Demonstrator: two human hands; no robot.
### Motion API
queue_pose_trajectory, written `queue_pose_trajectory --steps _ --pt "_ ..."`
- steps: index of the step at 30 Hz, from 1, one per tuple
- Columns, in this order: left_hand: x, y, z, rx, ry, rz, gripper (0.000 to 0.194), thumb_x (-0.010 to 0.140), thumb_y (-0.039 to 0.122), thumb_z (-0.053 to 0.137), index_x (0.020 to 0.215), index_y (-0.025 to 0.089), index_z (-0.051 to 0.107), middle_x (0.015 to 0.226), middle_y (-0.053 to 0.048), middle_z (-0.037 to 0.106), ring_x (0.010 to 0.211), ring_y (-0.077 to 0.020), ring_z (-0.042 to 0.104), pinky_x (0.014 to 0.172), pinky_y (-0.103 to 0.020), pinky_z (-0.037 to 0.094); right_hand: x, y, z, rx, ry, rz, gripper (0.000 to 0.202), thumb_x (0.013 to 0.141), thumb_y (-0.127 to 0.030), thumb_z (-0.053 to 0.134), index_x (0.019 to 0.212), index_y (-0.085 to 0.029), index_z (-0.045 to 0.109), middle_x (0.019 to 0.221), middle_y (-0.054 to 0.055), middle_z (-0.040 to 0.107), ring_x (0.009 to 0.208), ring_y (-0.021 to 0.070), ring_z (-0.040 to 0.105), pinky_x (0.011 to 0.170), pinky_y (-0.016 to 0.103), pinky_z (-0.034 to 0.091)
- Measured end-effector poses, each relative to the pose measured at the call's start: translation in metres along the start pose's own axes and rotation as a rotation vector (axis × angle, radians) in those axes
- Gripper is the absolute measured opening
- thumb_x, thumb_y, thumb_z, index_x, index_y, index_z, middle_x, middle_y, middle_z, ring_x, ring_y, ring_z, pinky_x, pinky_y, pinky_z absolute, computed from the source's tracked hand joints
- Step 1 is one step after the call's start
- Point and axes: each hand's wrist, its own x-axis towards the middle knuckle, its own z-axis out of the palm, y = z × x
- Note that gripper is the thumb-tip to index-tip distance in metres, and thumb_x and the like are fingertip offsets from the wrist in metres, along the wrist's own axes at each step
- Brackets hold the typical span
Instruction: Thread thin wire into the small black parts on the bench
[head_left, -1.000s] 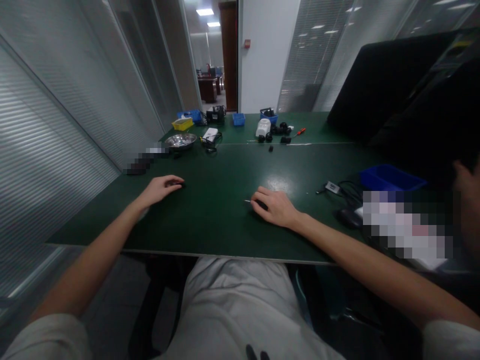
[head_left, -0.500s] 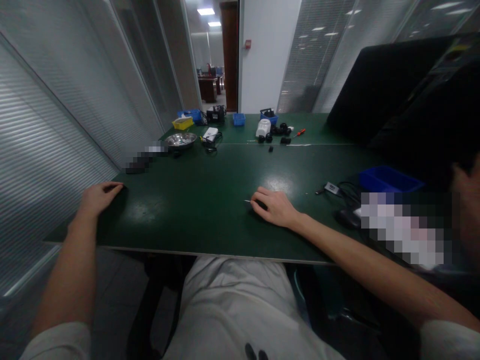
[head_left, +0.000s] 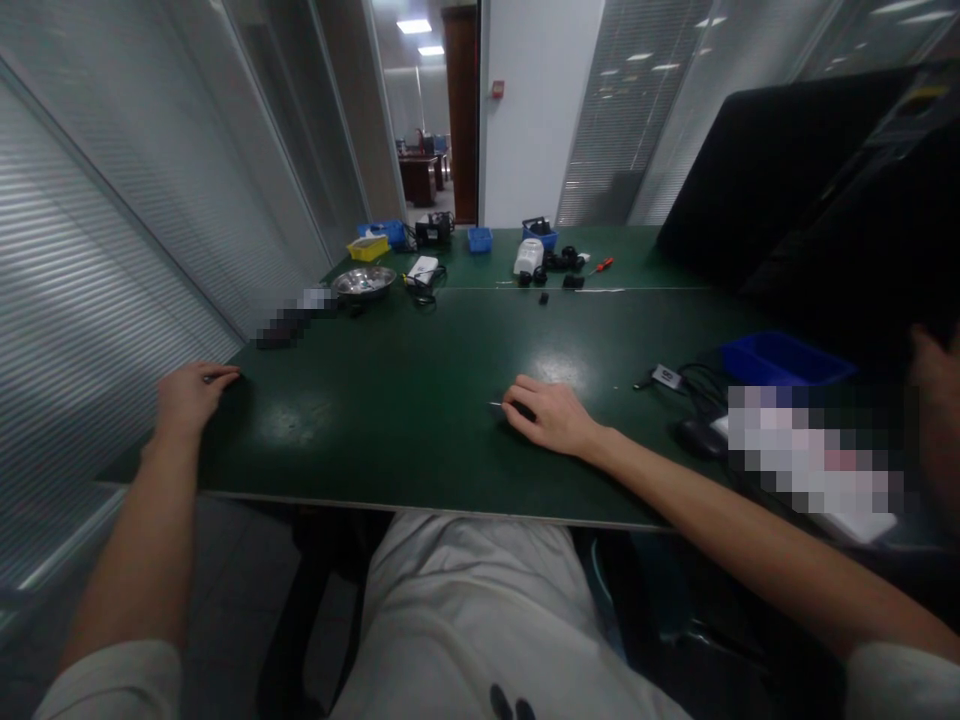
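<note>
1. small dark tool with a thin metal tip, flat on the green table, near the middle of the front half, tip poking out leftward from under the fingers.
2. right hand laid palm-down over it, fingers curled loosely on top; more a pinning rest than a lift, likely to keep it from rolling.
3. left hand at the table's left edge, fingers bent around something small and dark at the fingertips; cannot tell whether actually gripped.
4. to the right: black mouse, coiled black cable with a white tag, writing too small to read, blue bin behind.
5. farther off, set along the seam between tables: steel bowl, white box, white bottle, red-handled screwdriver, yellow tray, small blue bins.
6. no brand or legible writing anywhere.
</note>
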Motion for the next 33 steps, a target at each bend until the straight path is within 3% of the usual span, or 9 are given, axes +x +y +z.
queue_pose_trajectory --steps 5,11,13,16,21,26,33 --pt "-0.004 0.009 -0.005 0.150 -0.001 0.054 0.025 0.092 0.028 0.061 0.105 0.013 0.076 0.111 -0.005 0.073 0.100 -0.0200 0.062 0.082 -0.021 0.041 0.000 -0.001 -0.001 -0.004 -0.007 -0.003 0.029 0.104 -0.037 0.044 0.102 -0.019 0.066 0.098 0.005 0.063 0.070 0.0125 0.052 0.060 0.028 0.028" --pt "-0.008 0.012 -0.007 0.139 -0.032 0.018 0.033 0.095 0.026 0.054 0.119 0.013 0.072 0.119 -0.007 0.071 0.105 -0.0216 0.060 0.086 -0.023 0.040 0.001 -0.001 -0.002 -0.010 -0.011 0.000 0.030 0.105 -0.039 0.043 0.102 -0.019 0.066 0.097 0.004 0.064 0.070 0.0123 0.052 0.060 0.028 0.027" --pt "-0.010 0.014 -0.008 0.072 -0.034 -0.036 0.032 0.094 0.026 0.056 0.118 0.013 0.073 0.114 -0.006 0.072 0.099 -0.0203 0.060 0.084 -0.022 0.041 0.001 -0.001 -0.001 -0.009 -0.006 -0.003 0.030 0.105 -0.039 0.044 0.101 -0.019 0.066 0.097 0.004 0.064 0.069 0.0122 0.052 0.060 0.028 0.028" --pt "-0.012 0.019 -0.012 -0.064 0.002 -0.176 0.029 0.091 0.030 0.062 0.111 0.013 0.074 0.090 -0.002 0.072 0.082 -0.0172 0.059 0.074 -0.020 0.040 0.001 0.000 0.000 -0.004 0.002 -0.010 0.030 0.104 -0.038 0.044 0.101 -0.019 0.067 0.097 0.005 0.064 0.069 0.0121 0.052 0.061 0.028 0.029" --pt "-0.011 0.023 -0.019 -0.153 -0.044 -0.436 0.029 0.085 0.038 0.068 0.099 0.014 0.076 0.055 0.003 0.056 0.064 -0.0185 0.052 0.061 -0.022 0.035 0.000 0.000 0.001 -0.005 -0.001 -0.010 0.030 0.104 -0.039 0.044 0.101 -0.020 0.067 0.096 0.004 0.064 0.069 0.0123 0.052 0.060 0.028 0.028" --pt "-0.010 0.020 -0.016 -0.349 -0.055 -0.561 0.034 0.080 0.037 0.074 0.104 0.012 0.076 0.057 0.004 0.061 0.064 -0.0176 0.055 0.062 -0.023 0.038 0.000 0.000 0.000 -0.016 -0.011 -0.003 0.031 0.105 -0.039 0.043 0.101 -0.019 0.066 0.097 0.004 0.064 0.068 0.0120 0.051 0.060 0.028 0.028" --pt "-0.003 0.019 -0.017 -0.428 -0.072 -0.578 0.029 0.078 0.030 0.074 0.098 0.009 0.075 0.057 0.002 0.064 0.062 -0.0166 0.059 0.061 -0.023 0.042 0.001 0.001 0.002 -0.015 -0.018 -0.012 0.031 0.105 -0.040 0.043 0.102 -0.020 0.066 0.096 0.004 0.063 0.069 0.0124 0.052 0.060 0.028 0.027"
